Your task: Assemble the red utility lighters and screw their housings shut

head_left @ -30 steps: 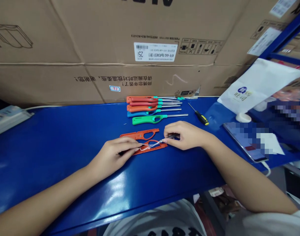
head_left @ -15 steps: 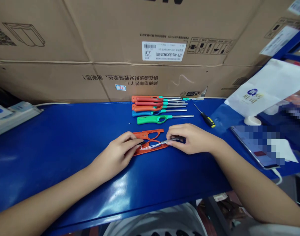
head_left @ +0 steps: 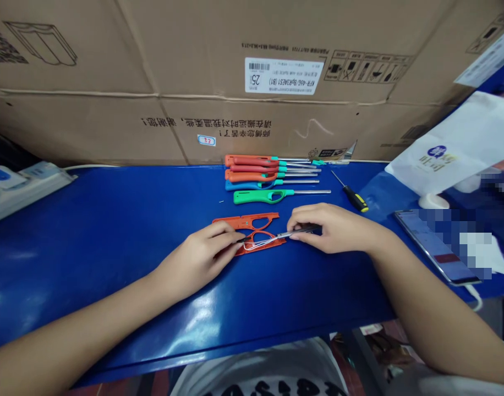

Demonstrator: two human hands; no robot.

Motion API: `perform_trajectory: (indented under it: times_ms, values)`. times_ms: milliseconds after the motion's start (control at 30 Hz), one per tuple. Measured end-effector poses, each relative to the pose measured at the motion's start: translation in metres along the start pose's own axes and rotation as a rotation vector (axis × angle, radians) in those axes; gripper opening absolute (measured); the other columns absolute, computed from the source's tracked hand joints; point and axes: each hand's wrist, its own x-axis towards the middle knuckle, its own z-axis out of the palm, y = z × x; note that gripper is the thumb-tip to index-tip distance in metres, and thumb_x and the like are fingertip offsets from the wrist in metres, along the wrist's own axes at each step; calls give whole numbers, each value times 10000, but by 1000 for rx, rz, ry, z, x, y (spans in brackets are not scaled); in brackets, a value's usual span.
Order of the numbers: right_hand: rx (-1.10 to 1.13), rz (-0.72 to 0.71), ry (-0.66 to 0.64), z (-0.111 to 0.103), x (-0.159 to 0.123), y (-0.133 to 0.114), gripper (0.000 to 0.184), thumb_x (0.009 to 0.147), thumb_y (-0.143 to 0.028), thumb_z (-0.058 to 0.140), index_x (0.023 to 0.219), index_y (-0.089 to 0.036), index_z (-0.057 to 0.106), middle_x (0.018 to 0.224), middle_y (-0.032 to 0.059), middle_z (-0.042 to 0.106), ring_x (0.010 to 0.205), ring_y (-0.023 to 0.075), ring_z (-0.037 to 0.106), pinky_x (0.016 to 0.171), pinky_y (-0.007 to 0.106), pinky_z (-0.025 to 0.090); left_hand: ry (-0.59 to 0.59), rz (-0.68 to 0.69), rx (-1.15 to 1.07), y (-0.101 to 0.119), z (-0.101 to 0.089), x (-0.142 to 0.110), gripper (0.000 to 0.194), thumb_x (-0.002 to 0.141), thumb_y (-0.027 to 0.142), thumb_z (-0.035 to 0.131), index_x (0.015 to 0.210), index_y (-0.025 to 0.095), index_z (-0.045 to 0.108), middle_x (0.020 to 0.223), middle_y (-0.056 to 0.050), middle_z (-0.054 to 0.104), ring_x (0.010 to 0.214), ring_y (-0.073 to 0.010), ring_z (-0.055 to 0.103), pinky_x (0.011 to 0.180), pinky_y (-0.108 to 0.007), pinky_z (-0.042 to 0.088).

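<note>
Two orange lighter-shell halves lie open on the blue table: one half (head_left: 248, 221) farther from me, the other (head_left: 263, 245) under my fingers. My left hand (head_left: 200, 258) is closed, pinching the left end of thin white wires (head_left: 258, 242) that loop over the near half. My right hand (head_left: 332, 227) is closed on a thin metal tube (head_left: 295, 234) at the near half's right end. Behind them lies a row of assembled stick lighters, orange ones (head_left: 252, 169) and a green one (head_left: 266, 196) nearest me.
A yellow-and-black screwdriver (head_left: 353, 195) lies right of the lighters. A tablet (head_left: 437, 245), a white bag (head_left: 450, 148) and a white tape roll (head_left: 433, 202) sit at right. Big cardboard boxes (head_left: 235, 82) wall the back. A grey power strip (head_left: 25, 187) is far left.
The view shifted slightly left and down. Both hands stay on the near shell half, with only small finger movements on the wires and tube.
</note>
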Motion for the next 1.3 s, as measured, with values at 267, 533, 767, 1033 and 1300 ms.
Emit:
perform_trajectory:
  times_ms: [267,533,767,1033,1300]
  values:
    - [-14,61,-50,1,0,4,121,925,-255,606,978,-232,712,911,9,737,765,148,631,666,263,411,4,5,-21,-3,1,0,181,986,145,590,1123,151,708,1067,-78,716,993,-181,712,865,-286,593]
    - [-68,7,-51,-1,-1,5,109,926,-193,610,934,-218,715,962,27,689,856,164,625,729,272,424,-20,32,-22,-8,5,-2,159,981,176,614,1107,150,707,1034,-65,743,927,-177,726,830,-286,597]
    - [-219,7,-50,6,0,1,124,943,-181,582,871,-208,680,904,23,669,838,173,617,717,288,404,-29,19,-40,-8,6,-2,123,959,156,641,1049,160,725,991,-53,740,885,-170,723,795,-279,591]
    - [-315,13,-18,9,2,-12,109,936,-233,593,1020,-212,659,1021,54,649,932,215,616,829,349,453,5,22,-36,-8,7,-2,131,961,155,640,1066,148,718,981,-55,747,877,-165,727,787,-268,588]
    - [-45,110,79,36,11,-34,144,961,-286,578,1091,-240,619,1136,39,601,870,161,607,743,296,468,61,1,-69,-5,8,-2,107,966,158,634,1042,149,708,951,-51,742,846,-149,711,771,-253,571]
